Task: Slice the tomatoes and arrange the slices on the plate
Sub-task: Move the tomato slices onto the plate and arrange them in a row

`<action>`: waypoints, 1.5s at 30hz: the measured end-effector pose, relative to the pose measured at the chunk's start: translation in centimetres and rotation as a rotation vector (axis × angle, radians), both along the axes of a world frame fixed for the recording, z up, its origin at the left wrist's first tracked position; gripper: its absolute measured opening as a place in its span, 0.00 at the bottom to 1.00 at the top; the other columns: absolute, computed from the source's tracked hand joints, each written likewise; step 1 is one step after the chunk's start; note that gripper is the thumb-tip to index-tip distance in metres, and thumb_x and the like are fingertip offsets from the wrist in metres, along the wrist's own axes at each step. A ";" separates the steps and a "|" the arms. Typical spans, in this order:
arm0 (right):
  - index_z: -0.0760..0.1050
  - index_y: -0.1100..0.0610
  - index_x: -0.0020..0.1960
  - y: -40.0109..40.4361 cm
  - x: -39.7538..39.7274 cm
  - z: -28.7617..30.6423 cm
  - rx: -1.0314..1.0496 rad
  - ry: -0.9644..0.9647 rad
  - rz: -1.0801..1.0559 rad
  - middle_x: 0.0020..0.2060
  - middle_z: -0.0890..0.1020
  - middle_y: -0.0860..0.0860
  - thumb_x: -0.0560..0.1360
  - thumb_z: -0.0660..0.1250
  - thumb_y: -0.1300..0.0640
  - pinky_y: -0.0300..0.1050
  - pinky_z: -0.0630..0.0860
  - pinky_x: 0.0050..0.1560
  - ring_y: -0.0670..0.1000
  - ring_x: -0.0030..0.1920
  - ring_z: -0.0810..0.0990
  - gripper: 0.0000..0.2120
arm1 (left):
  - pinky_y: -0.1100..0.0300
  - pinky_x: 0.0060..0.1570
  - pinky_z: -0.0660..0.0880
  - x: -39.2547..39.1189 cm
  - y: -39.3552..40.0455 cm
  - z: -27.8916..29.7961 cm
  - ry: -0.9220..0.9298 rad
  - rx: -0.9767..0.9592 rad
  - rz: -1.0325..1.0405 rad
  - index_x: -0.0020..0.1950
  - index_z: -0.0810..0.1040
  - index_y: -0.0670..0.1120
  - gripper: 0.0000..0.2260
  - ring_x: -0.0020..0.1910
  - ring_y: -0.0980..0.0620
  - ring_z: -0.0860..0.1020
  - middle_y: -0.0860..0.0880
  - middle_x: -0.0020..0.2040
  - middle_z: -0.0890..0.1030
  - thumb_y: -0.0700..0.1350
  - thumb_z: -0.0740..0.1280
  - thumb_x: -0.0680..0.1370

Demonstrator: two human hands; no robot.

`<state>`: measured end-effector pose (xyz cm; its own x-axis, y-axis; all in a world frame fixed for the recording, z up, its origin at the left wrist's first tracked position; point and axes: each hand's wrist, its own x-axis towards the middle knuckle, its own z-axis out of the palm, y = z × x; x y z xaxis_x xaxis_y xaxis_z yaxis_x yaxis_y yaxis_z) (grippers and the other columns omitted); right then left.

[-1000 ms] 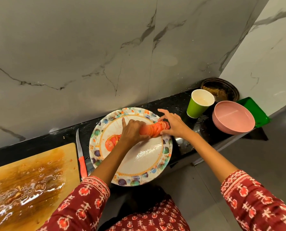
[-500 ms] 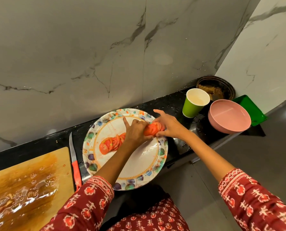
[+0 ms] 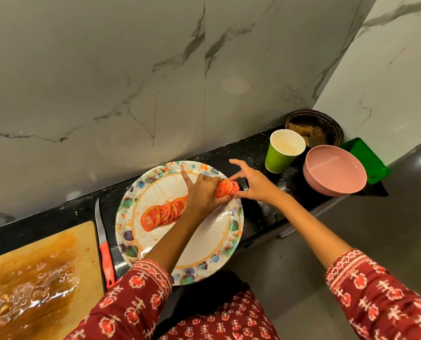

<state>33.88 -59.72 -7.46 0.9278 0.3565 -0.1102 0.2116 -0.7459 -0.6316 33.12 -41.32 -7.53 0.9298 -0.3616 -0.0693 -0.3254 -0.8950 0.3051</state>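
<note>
- Here the stack of slices [image 3: 227, 189] stands on edge over the plate [image 3: 212, 244], pinched between both grips, probably so it fans out in order.
- Left hand [image 3: 202, 192] — fingers curled on the stack's near end, index finger raised.
- Right hand [image 3: 256, 184] pinches the far end, little finger spread.
- Fanned slices [image 3: 164, 213] lie behind the left grip.

I see the plate [image 3: 219, 251] at the middle of the desk [image 3: 251, 146], which runs along the wall behind it. On the plate lies a row of tomato slices [image 3: 163, 213], left of my two hands [image 3: 204, 192], which meet over its far right part with a stack of slices [image 3: 226, 188] between them. A knife [image 3: 104, 244] lies just left of the plate, between it and the cutting board [image 3: 37, 271]. Right of the plate stand a cup [image 3: 282, 152] and a bowl [image 3: 334, 171], with a dish [image 3: 315, 127] behind them and a tray [image 3: 366, 158] behind the bowl.
</note>
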 end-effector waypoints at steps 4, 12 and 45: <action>0.50 0.50 0.75 -0.3 0.2 0.0 0.001 -0.007 0.004 0.57 0.80 0.46 0.66 0.77 0.53 0.52 0.63 0.69 0.51 0.65 0.72 0.48 | 0.35 0.66 0.35 0.0 0.0 -0.1 0.013 0.011 0.021 0.66 0.70 0.51 0.26 0.68 0.49 0.65 0.48 0.64 0.74 0.64 0.60 0.74; 0.54 0.51 0.74 -0.1 -0.2 -0.2 0.038 -0.047 -0.040 0.51 0.80 0.44 0.67 0.76 0.54 0.53 0.68 0.67 0.48 0.60 0.75 0.44 | 0.35 0.67 0.34 -0.2 0.3 -0.2 0.029 -0.019 0.020 0.68 0.67 0.53 0.27 0.70 0.48 0.64 0.48 0.68 0.71 0.63 0.63 0.73; 0.64 0.53 0.70 10.6 -4.1 0.5 -0.026 -0.250 0.017 0.60 0.77 0.51 0.70 0.73 0.53 0.54 0.64 0.67 0.52 0.63 0.72 0.32 | 0.51 0.59 0.66 -8.6 16.7 -0.6 0.071 -0.196 0.448 0.70 0.66 0.47 0.36 0.64 0.45 0.69 0.46 0.64 0.74 0.51 0.76 0.66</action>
<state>29.81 -49.12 -6.97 0.9213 0.3722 0.1127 0.3714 -0.7565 -0.5383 24.55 -24.64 -8.15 0.9923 0.0601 -0.1087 0.1061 -0.8654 0.4896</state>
